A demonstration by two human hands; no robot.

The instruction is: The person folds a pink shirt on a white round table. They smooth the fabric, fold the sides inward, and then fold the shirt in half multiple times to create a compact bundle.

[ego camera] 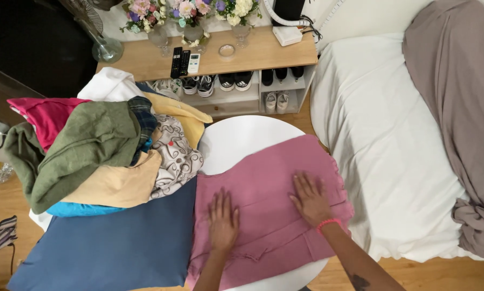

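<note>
The left hand [223, 221] and right hand [310, 200] are pressing flat, fingers spread, on a pink garment [269, 178] covering a round white table [242, 137].

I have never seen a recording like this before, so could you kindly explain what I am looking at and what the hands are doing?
There is no machine here: a person wears a camera on the head, so the single picture looks down at their own two bare hands. The left hand and the right hand, which has a pink wristband, both lie flat, palms down, on a pink cloth. Neither hand grips anything. The cloth is spread over a round white table. To the left, a pile of clothes sits on a blue cushion. To the right is a bed with a white sheet. Behind stands a wooden shelf with flowers, remote controls and shoes.
</note>
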